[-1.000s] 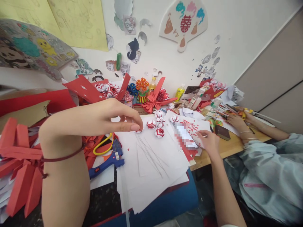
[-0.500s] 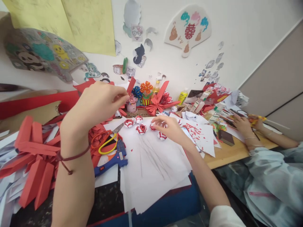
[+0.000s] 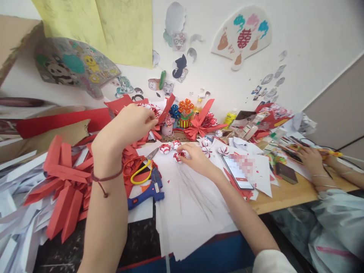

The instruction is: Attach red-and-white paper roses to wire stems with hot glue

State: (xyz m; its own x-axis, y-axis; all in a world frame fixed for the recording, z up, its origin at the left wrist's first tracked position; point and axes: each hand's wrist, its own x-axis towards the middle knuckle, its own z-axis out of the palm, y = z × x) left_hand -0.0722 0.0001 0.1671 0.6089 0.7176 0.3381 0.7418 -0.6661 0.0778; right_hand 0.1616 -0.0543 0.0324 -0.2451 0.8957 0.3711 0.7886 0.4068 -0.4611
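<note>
My left hand (image 3: 125, 125) is raised at the wrist and its fingers are bent into a pinch. Beyond its fingertips are a red-and-white paper bouquet (image 3: 152, 109) and a red paper strip. Whatever those fingers pinch, if anything, is hidden. Over the white paper sheets (image 3: 196, 220), my right hand (image 3: 197, 159) has thumb and fingers closed around a small red-and-white paper flower (image 3: 178, 156). Two more paper flowers (image 3: 165, 148) sit just behind it, and a few lie to the right of the hand. Thin wires (image 3: 196, 193) lie on the sheets below it.
Scissors (image 3: 142, 172) and a blue glue gun (image 3: 149, 191) lie left of the sheets. Folded red and white paper strips (image 3: 61, 182) pile up further left. A phone (image 3: 239, 174) rests at right. Another person's hands (image 3: 311, 161) work at the far right. Potted bead flowers (image 3: 185, 112) stand behind.
The view has shifted left, so everything sits further right. My right hand has moved left across the sheets to a paper flower, uncovering others to its right. My left hand stays raised near the bouquet.
</note>
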